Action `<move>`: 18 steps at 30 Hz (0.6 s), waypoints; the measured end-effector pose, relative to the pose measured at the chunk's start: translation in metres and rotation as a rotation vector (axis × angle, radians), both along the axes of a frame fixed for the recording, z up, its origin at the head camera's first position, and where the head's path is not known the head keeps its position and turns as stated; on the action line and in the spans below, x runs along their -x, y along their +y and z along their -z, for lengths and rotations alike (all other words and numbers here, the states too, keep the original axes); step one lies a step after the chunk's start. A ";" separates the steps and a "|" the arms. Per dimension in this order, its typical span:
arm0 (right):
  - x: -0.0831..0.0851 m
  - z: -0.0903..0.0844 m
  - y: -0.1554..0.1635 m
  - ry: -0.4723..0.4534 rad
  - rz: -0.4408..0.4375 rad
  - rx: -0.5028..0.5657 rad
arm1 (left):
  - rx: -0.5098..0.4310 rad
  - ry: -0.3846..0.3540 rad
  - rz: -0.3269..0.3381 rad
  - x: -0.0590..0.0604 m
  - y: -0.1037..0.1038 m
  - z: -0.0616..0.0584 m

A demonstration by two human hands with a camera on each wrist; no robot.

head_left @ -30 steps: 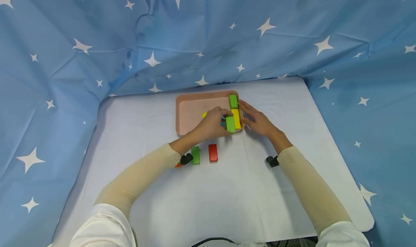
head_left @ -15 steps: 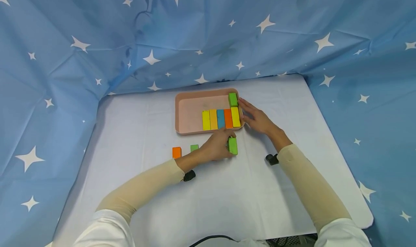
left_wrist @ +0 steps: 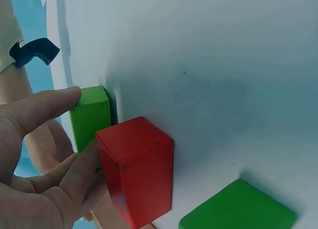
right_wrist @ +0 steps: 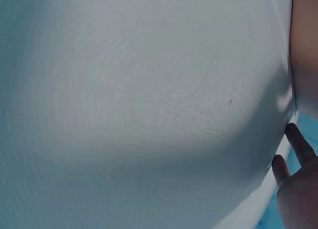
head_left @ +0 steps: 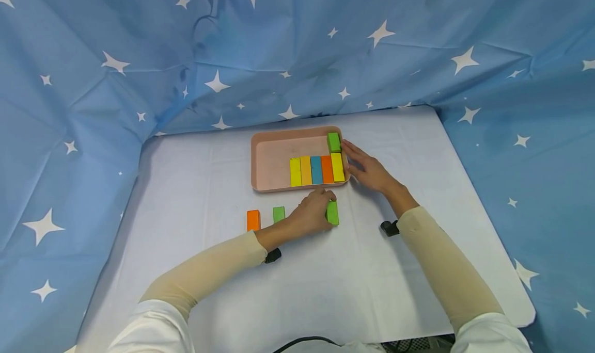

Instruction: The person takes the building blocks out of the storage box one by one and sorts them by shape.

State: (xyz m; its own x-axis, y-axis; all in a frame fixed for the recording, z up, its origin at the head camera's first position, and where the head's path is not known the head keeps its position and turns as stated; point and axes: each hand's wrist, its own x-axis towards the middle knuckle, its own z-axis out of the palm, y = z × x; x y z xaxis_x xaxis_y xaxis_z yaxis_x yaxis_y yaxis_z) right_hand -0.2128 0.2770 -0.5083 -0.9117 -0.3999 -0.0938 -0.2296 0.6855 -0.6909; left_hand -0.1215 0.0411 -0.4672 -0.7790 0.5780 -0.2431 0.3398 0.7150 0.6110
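My left hand (head_left: 310, 213) pinches a green block (head_left: 332, 213) between thumb and fingers, on the white table in front of the tray. In the left wrist view, a red block (left_wrist: 136, 164) stands right beside those fingers; the hand mostly covers it in the head view. My right hand (head_left: 369, 171) has its fingers extended at the right rim of the pink tray (head_left: 271, 162). Inside the tray, yellow, blue and orange blocks (head_left: 327, 169) form a row along the near side. Another green block (head_left: 333, 142) sits in the far right corner.
An orange block (head_left: 253, 220) and a second loose green block (head_left: 278, 213) are on the table (head_left: 353, 291), left of my left hand. A blue star-patterned cloth (head_left: 297, 48) hangs behind the table. A black cable (head_left: 309, 338) lies at the near edge.
My left hand has moved from over the tray toward me, bringing the green block down to the table. The tray's row of blocks is now uncovered. My right hand has stayed at the rim.
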 end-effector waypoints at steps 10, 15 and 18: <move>0.000 0.001 0.001 0.008 -0.001 0.004 | 0.021 0.019 0.008 -0.003 0.002 0.000; 0.001 0.002 0.001 0.006 -0.005 0.002 | 0.044 0.036 0.016 -0.003 0.002 -0.001; 0.001 0.002 0.001 0.003 -0.004 -0.001 | 0.055 0.029 0.024 -0.003 0.002 -0.003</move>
